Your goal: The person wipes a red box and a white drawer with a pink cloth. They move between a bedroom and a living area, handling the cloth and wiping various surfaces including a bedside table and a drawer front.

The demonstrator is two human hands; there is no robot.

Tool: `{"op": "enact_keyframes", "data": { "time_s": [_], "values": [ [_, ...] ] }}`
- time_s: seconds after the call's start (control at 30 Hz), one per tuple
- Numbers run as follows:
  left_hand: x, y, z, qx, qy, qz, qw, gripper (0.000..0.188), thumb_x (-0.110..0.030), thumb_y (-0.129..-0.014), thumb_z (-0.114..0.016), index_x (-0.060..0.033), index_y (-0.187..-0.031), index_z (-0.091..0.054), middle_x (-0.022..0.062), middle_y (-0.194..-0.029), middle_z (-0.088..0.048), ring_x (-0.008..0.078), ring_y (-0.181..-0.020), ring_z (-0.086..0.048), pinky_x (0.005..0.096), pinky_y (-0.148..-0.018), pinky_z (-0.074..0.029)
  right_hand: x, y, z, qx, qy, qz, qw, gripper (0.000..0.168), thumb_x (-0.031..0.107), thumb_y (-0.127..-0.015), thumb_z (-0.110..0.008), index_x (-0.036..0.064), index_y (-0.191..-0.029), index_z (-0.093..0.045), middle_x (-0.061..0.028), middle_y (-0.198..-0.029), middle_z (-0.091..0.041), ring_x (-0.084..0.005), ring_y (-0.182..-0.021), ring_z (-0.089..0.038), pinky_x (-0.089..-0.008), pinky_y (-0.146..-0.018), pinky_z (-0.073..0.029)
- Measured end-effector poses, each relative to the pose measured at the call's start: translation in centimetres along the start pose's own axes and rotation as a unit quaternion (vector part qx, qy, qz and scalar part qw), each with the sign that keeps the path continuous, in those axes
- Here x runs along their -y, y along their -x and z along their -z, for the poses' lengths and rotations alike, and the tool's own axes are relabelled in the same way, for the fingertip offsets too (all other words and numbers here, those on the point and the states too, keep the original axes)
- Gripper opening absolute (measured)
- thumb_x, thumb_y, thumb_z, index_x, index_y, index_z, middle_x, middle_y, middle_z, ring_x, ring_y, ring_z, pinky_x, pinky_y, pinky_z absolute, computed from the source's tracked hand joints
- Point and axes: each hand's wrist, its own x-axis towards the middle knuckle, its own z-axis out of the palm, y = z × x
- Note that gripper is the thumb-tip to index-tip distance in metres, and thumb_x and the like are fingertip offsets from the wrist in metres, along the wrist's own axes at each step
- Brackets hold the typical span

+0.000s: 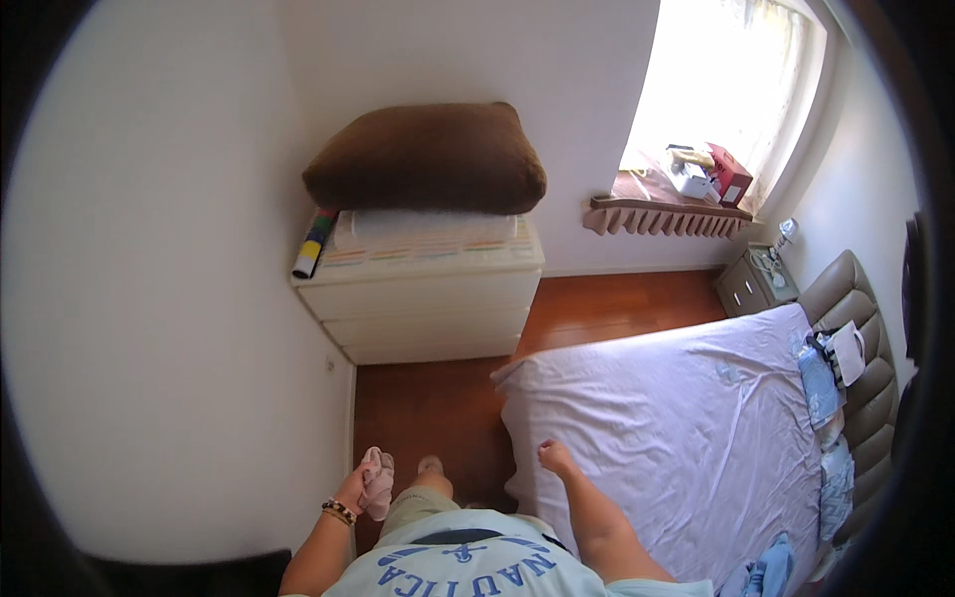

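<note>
My left hand (361, 486) is closed around a crumpled pink cloth (379, 489), held low near the left wall, with beaded bracelets (339, 511) at the wrist. Over the near side of the bed, my right hand (553, 455) is curled, and nothing shows in it. Whether it touches the lilac bedsheet (656, 418) I cannot tell. The sheet is wrinkled across the mattress. Ahead stands a white chest of drawers (425, 302), topped by a large brown cushion (429, 158) resting on a plastic-wrapped item (433, 227).
A multicoloured roll (316, 242) lies on the chest's left edge. Pillows (835, 485) and a white bag (847, 353) lie by the padded headboard (858, 313). Beyond the bed is a nightstand (753, 283) with a lamp (786, 233). Boxes (727, 175) sit on the windowsill. Wooden floor (425, 403) runs between wall and bed.
</note>
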Motion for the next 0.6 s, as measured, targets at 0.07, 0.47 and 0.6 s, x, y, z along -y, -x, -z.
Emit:
{"op": "enact_keyframes", "data": {
  "time_s": [0.07, 0.47, 0.6],
  "values": [
    [-4.3, -3.1, -1.6, -0.003, -0.01, 0.002, 1.0, 0.033, -0.036, -0.084, -0.051, -0.0103, -0.104, -0.054, 0.0059, -0.087, -0.06, 0.019, -0.076, -0.061, 0.0314, -0.068, -0.051, 6.8, -2.7, 2.0, -0.028, -0.034, 0.03, 0.999, 0.024, 0.022, -0.078, -0.049, 0.004, -0.077, -0.065, -0.0181, -0.077, -0.064, -0.0342, -0.076, -0.062, -0.0412, -0.068, -0.048],
    [-30.8, -24.4, -24.3, 0.217, -0.156, 0.109, 0.957, 0.033, -0.031, -0.089, -0.047, -0.0032, -0.107, -0.054, 0.0086, -0.095, -0.061, 0.0171, -0.079, -0.06, 0.0282, -0.072, -0.05, 6.0, -14.2, 4.3, 0.105, -0.097, -0.277, 0.95, 0.026, 0.024, -0.079, -0.05, 0.003, -0.077, -0.064, -0.0089, -0.068, -0.064, -0.0176, -0.054, -0.061, -0.031, -0.049, -0.049],
    [-34.2, -27.2, -30.9, 0.298, -0.201, 0.073, 0.93, 0.027, -0.02, -0.09, -0.045, -0.0014, -0.108, -0.053, 0.0109, -0.095, -0.06, 0.0175, -0.083, -0.059, 0.0297, -0.07, -0.049, 4.1, -17.6, 6.0, 0.06, -0.082, -0.275, 0.956, 0.025, 0.024, -0.078, -0.05, 0.003, -0.076, -0.064, -0.0086, -0.066, -0.063, -0.0179, -0.056, -0.062, -0.0316, -0.051, -0.05]
  ]
}}
